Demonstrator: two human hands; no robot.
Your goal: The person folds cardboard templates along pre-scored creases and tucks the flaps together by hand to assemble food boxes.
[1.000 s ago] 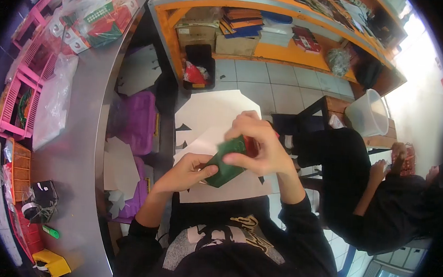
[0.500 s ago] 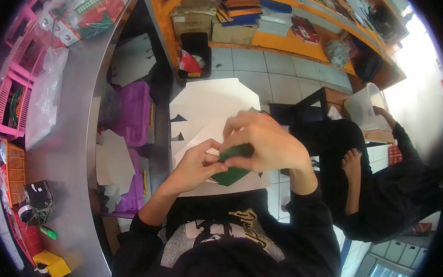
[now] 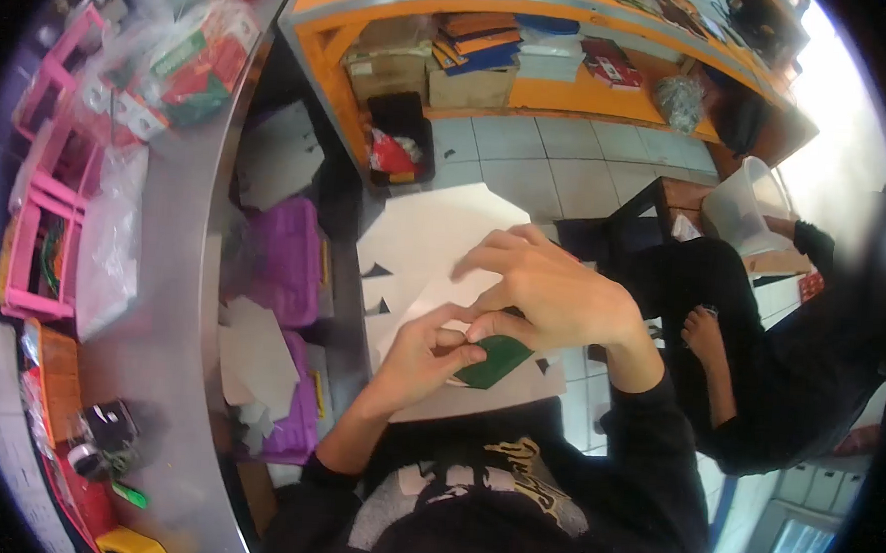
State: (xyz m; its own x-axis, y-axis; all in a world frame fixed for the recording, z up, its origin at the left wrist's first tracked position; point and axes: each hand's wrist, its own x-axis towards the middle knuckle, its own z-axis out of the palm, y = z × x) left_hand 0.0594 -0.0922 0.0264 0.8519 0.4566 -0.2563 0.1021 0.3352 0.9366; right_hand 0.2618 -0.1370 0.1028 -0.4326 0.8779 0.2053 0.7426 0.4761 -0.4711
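Note:
A dark green flat piece [image 3: 499, 364], like stiff paper or card with angled edges, is held above a white cut card sheet [image 3: 426, 226] in front of my lap. My left hand [image 3: 420, 363] pinches its left corner between thumb and fingers. My right hand [image 3: 562, 298] arches over the top of it, thumb pressed at the upper edge near my left fingertips, the other fingers bent. My fingers hide the upper part of the green piece. Notches and small dark cut-outs show along the card's left side.
A steel counter [image 3: 178, 263] on the left carries pink baskets [image 3: 38, 255], plastic-wrapped goods and a green cutter [image 3: 129, 495]. Purple crates [image 3: 286, 258] stand beneath it. An orange shelf [image 3: 592, 102] is ahead. To the right sits a person in black [image 3: 789, 365] beside a clear bin [image 3: 742, 207].
The view has shifted, so the scene sits lower and further right. My right fingers have lifted and spread a little from the green piece, leaving the thumb at its edge.

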